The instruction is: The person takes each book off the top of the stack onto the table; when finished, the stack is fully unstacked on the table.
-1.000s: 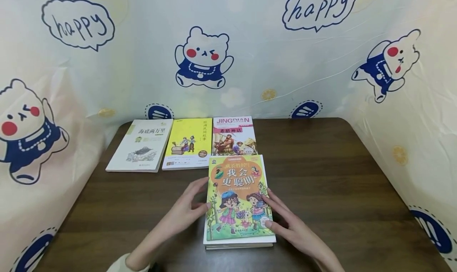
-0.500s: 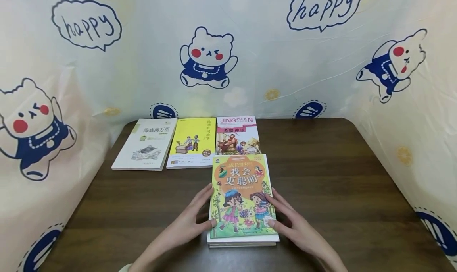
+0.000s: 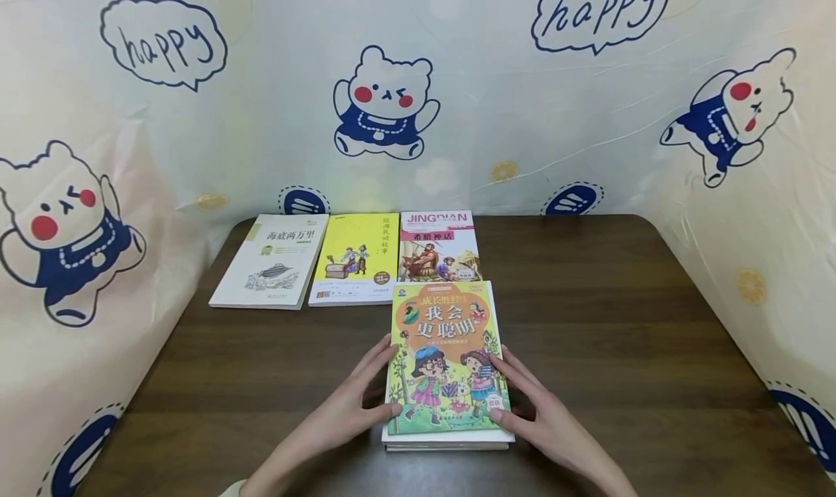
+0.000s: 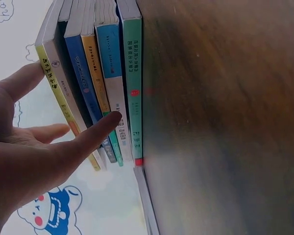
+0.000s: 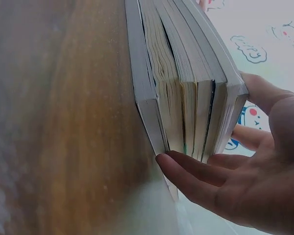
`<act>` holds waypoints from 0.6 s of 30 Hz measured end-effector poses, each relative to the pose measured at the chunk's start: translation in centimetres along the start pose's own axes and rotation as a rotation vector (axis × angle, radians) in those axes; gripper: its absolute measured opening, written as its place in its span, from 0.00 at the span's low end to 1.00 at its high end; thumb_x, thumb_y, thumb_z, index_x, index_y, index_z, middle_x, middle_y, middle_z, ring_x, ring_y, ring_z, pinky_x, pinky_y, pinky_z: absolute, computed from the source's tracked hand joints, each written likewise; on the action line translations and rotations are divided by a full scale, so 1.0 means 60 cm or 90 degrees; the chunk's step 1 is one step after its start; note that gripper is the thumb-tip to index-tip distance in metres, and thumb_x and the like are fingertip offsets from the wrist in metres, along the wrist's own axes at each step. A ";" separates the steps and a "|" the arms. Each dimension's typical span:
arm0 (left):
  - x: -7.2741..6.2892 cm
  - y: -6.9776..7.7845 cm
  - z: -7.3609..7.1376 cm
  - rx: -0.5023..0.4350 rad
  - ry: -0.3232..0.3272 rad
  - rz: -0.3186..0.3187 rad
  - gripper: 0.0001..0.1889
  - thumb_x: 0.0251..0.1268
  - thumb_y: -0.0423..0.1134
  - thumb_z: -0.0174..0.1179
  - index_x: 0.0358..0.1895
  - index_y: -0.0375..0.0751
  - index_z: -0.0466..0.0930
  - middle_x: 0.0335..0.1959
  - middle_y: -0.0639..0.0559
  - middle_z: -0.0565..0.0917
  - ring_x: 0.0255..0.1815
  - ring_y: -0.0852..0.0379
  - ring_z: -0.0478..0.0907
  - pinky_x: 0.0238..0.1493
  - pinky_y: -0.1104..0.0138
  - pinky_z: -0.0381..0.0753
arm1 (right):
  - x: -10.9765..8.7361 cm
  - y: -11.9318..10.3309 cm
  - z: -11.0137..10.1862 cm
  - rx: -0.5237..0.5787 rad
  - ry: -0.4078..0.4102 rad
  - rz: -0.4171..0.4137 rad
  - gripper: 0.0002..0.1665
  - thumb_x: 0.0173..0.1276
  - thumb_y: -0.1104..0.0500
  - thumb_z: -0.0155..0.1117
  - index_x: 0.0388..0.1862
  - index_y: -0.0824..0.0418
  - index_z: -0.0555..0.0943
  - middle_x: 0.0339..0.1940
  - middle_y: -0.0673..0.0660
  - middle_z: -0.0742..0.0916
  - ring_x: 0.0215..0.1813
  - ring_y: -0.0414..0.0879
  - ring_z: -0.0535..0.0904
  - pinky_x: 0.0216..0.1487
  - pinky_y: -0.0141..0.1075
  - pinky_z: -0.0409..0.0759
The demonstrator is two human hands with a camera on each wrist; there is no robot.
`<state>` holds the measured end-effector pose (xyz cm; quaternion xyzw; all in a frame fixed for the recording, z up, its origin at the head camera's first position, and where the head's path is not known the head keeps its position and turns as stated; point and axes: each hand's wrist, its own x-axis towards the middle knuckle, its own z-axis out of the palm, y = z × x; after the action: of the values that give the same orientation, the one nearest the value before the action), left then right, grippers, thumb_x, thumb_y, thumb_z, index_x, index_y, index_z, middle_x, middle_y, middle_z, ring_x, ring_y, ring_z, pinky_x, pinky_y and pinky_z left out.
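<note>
Yellow and green, with two cartoon children on its cover, the top book [image 3: 447, 377] lies face up on a stack of books [image 4: 81, 73] toward the near side of the worktop [image 3: 601, 337]. The left hand [image 3: 355, 403] is spread wide along the spines, its thumb at the top book's edge and one fingertip lower down, by a blue and white spine. The right hand [image 3: 542, 413] is likewise wide at the page edges, thumb at the top, fingertips reaching down toward the lowest book (green-spined [image 4: 133, 83], flat on the wood). Behind, a white book [image 3: 268, 261], a yellow book [image 3: 358, 261] and a "JINGDIAN" book [image 3: 436, 244] lie side by side, the stack partly hiding the last. A bear-printed backdrop [image 3: 281, 120] surrounds the far side.
</note>
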<state>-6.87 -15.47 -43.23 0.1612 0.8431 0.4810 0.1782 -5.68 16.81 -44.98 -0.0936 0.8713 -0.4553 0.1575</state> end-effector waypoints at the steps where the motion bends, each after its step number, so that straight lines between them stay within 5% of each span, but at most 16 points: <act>1: 0.000 0.000 0.000 0.005 0.002 -0.003 0.42 0.63 0.49 0.64 0.76 0.51 0.52 0.79 0.48 0.42 0.76 0.38 0.39 0.66 0.37 0.53 | 0.000 0.000 0.000 0.005 0.002 0.001 0.41 0.62 0.37 0.64 0.72 0.29 0.60 0.79 0.49 0.55 0.76 0.60 0.53 0.62 0.68 0.60; 18: 0.005 -0.003 -0.001 0.030 -0.002 -0.025 0.36 0.63 0.54 0.62 0.74 0.61 0.58 0.79 0.55 0.46 0.77 0.43 0.44 0.65 0.37 0.56 | 0.001 0.006 -0.014 0.095 -0.025 0.018 0.41 0.61 0.44 0.69 0.72 0.32 0.63 0.78 0.53 0.57 0.71 0.61 0.62 0.51 0.38 0.80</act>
<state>-7.21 -15.46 -43.41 0.1500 0.8569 0.4570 0.1852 -6.04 17.64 -44.87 -0.0779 0.8330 -0.5148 0.1873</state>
